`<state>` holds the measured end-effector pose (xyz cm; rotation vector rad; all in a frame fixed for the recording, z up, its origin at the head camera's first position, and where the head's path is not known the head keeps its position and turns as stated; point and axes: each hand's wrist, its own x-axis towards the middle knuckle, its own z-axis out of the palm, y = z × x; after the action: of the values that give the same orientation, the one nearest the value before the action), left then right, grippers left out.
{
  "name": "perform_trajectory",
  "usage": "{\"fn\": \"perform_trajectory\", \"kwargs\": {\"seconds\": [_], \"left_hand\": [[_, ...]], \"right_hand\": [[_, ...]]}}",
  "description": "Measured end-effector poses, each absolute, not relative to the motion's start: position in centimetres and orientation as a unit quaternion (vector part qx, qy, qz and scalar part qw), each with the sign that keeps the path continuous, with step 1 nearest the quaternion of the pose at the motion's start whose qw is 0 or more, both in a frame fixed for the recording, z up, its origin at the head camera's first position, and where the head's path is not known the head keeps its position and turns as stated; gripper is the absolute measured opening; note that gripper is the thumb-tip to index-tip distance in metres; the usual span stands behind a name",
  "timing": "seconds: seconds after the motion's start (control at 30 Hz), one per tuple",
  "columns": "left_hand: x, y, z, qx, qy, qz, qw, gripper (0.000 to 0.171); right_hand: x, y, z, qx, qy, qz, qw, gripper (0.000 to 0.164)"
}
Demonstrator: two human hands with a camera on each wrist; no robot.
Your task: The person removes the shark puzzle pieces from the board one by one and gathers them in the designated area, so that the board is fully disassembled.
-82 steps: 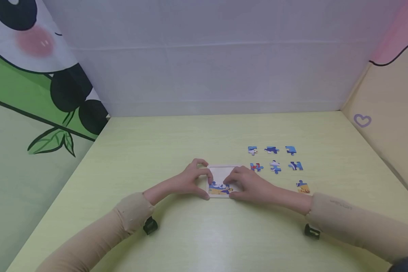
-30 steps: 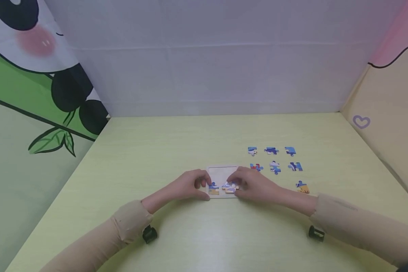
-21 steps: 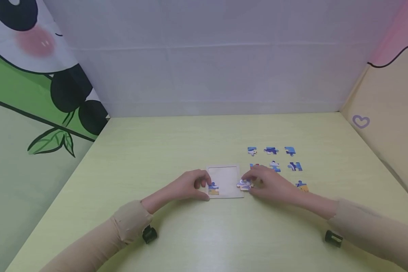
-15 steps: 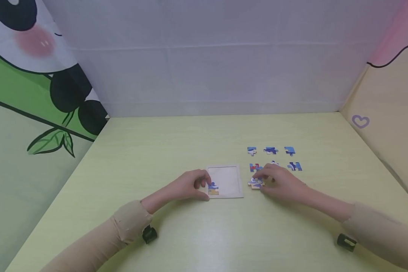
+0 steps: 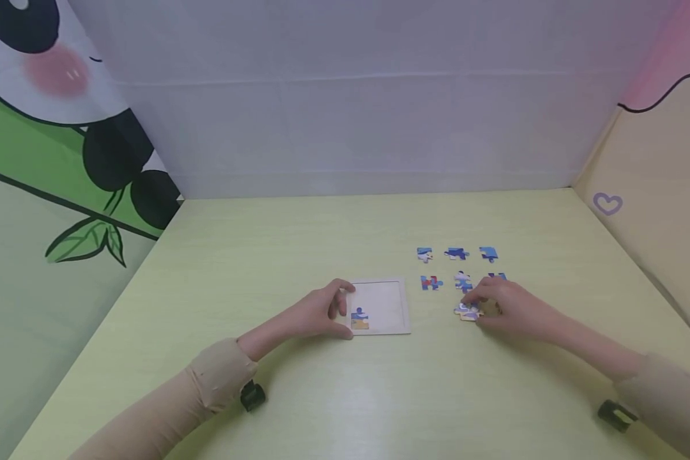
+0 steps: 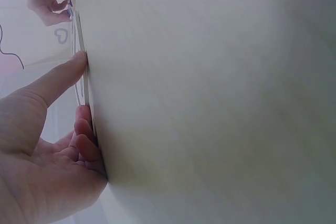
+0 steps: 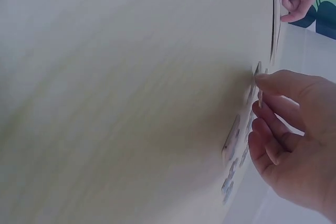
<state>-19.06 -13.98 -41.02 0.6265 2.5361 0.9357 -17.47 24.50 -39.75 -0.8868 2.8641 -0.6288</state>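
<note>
In the head view a white, shallow-framed puzzle tray [image 5: 385, 306] lies mid-table. One blue and sandy puzzle piece [image 5: 360, 319] sits in its near left corner. My left hand [image 5: 326, 312] grips the tray by its left side, thumb at the near corner and index finger at the upper left edge. To the right of the tray, my right hand [image 5: 508, 310] pinches a white, blue and tan puzzle piece [image 5: 467, 312] between thumb and fingers, low over the table. The right wrist view shows that hand [image 7: 299, 135] side-on, other fingers curled.
Loose pieces lie right of the tray: a row with a dark blue piece [image 5: 457, 253], and below it a red and blue piece [image 5: 431, 282] and a light blue piece [image 5: 463, 281]. My right hand partly covers another [image 5: 497, 276]. Walls stand behind and at both sides.
My right hand has lifted the puzzle piece out of the tray's near row and carried it right, beside the loose pieces. My left hand stays at the tray, its index finger now farther up.
</note>
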Motion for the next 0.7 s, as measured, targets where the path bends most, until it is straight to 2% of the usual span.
{"fn": "perform_trajectory", "kwargs": {"seconds": [0.17,0.7], "left_hand": [[-19.0,-13.9,-40.9,0.214,0.901,0.328,0.188,0.082],[-19.1,-14.0,-40.9,0.224,0.899,0.325,0.189,0.083]], "right_hand": [[-17.4,25.1,-40.0,-0.280,0.937,-0.200,0.052,0.029],[-17.4,25.7,-40.6,-0.292,0.936,-0.193,0.038,0.029]]}}
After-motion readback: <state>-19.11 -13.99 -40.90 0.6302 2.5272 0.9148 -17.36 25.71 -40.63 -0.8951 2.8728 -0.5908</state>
